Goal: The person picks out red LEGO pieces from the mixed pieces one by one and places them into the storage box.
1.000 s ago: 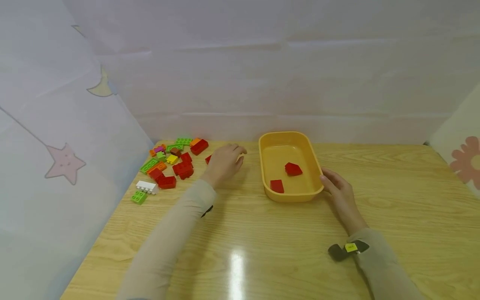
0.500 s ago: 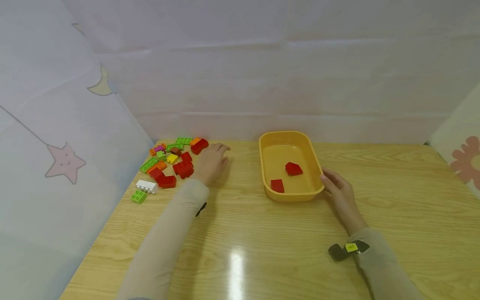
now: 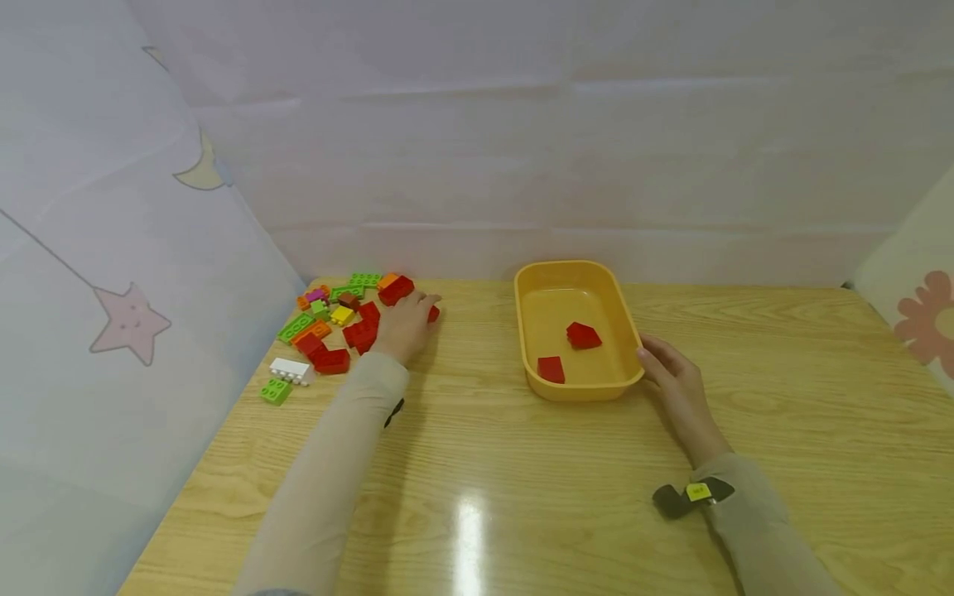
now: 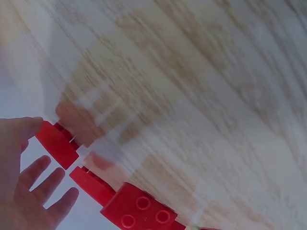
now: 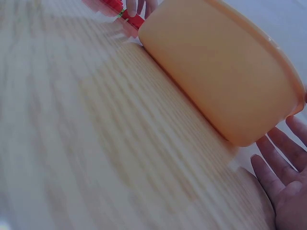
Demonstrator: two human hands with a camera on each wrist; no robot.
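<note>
My left hand is at the right side of a pile of toy building bricks. In the left wrist view its thumb touches the end of a red brick, while the other fingers are spread beside it. Another red brick lies close by, next to a studded red brick. My right hand holds the near right corner of a yellow plastic tray, thumb at the rim and fingers against the outer wall. Inside the tray are two red bricks, one angular and one smaller.
Left of the left hand lie several more bricks, including a white one, a green one, a yellow one and an orange one. A pale sheet hangs behind the wooden table.
My left hand has moved left, from near the tray to the red bricks at the pile's edge. My right hand and the tray have stayed in place.
</note>
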